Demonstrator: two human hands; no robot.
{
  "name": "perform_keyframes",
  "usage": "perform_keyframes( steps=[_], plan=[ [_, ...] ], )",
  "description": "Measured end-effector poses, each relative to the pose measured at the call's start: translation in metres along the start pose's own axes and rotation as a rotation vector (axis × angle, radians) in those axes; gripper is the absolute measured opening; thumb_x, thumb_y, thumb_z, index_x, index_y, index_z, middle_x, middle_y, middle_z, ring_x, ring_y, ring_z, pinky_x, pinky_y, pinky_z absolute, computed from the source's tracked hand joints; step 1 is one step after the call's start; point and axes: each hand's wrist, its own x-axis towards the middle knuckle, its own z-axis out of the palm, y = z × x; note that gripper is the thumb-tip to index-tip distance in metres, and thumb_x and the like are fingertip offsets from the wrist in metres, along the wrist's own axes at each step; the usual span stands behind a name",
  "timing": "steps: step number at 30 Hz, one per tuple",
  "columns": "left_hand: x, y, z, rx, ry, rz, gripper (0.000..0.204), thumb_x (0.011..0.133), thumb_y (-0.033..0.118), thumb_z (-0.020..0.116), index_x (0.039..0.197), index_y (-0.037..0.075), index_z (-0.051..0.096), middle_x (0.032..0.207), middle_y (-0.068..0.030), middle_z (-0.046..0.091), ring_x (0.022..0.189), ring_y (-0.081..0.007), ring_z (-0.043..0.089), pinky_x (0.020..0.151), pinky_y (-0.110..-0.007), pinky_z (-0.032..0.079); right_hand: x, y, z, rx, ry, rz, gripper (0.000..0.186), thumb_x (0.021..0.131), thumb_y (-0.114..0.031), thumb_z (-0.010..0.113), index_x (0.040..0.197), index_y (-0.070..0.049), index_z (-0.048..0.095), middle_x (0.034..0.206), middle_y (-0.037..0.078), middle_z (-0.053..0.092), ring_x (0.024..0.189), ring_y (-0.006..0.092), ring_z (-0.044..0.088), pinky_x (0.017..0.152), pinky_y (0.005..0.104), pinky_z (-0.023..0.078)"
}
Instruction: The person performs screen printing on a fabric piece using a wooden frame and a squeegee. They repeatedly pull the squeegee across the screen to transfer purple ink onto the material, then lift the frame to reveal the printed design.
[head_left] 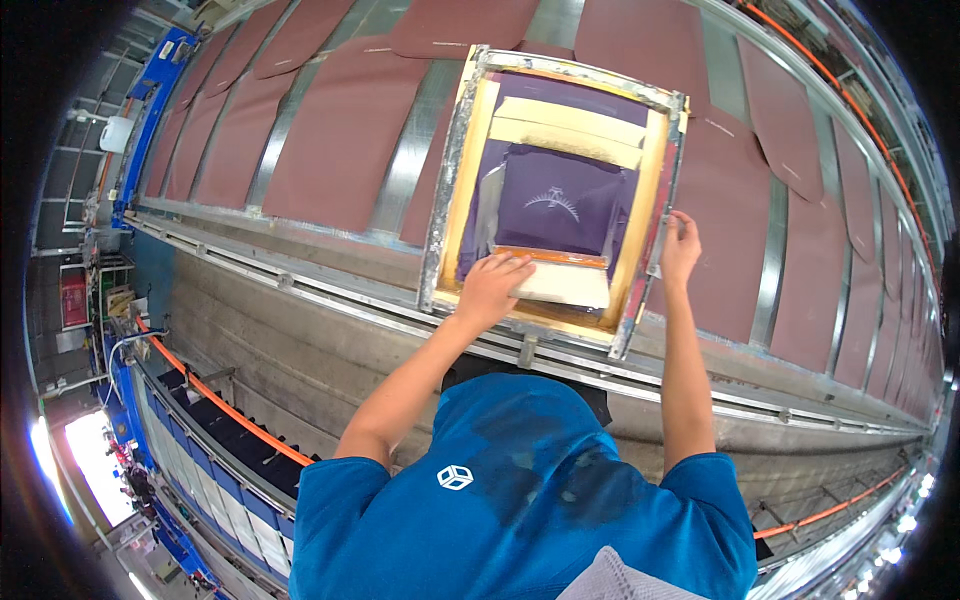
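Along the surface (410, 155), maroon pieces (335, 140) are lying left and right of a framed screen (452, 170). The left hand's (490, 290) fingers are resting over an orange-edged squeegee (565, 284) near the screen's near end; the right hand's (681, 250) are curling by its right edge. I cannot tell how firmly either is gripping. Printing seems midway, the result beneath hiding from view.

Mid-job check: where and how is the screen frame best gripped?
I'd take the screen frame by its left rail and right rail, coming from the near side. It looks flat, and these long, narrow rails run from near to far. The right hand is at the right rail; the left hand is on the orange-edged bar inside.
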Motion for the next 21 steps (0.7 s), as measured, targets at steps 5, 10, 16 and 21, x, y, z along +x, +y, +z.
perform_keyframes(
  steps=[5,10,16,21],
  plan=[
    [-0.023,-0.049,-0.009,0.015,0.011,0.0,0.064,0.073,0.003,0.069,0.134,0.017,0.062,0.142,-0.0022,0.059,0.133,-0.0269,0.051,0.111,-0.044,0.038,-0.028,-0.019,0.044,-0.002,0.007,-0.056,0.019,0.096,-0.021,0.063,0.107,-0.006,0.068,0.084,0.018,0.068,0.076,0.0278,0.065,0.074,0.0389,0.051],
    [-0.06,-0.061,-0.022,0.029,-0.012,0.006,0.067,0.072,0.0,0.069,0.136,0.019,0.061,0.142,-0.0011,0.059,0.134,-0.0275,0.051,0.113,-0.044,0.037,-0.041,-0.036,0.051,-0.002,0.026,-0.066,0.017,0.097,-0.02,0.061,0.107,-0.007,0.067,0.063,0.014,0.059,0.058,0.0289,0.058,0.062,0.0431,0.046],
    [-0.082,-0.073,-0.013,0.153,-0.079,0.079,0.066,0.072,0.001,0.07,0.135,0.02,0.061,0.142,-0.0007,0.059,0.133,-0.0276,0.052,0.113,-0.044,0.038,-0.038,-0.027,0.063,-0.175,-0.205,0.188,0.019,0.098,-0.022,0.059,0.11,-0.009,0.066,0.077,0.018,0.064,0.07,0.034,0.063,0.069,0.0453,0.049],
    [0.012,-0.101,-0.015,0.166,0.029,0.076,0.064,0.072,-0.003,0.068,0.133,0.018,0.062,0.139,-0.0041,0.061,0.127,-0.0292,0.057,0.108,-0.044,0.043,-0.025,-0.044,0.052,-0.473,-0.257,-0.313,0.041,0.091,-0.041,0.067,0.12,-0.012,0.066,0.114,0.019,0.064,0.106,0.0343,0.062,0.093,0.0448,0.049]
  ],
)
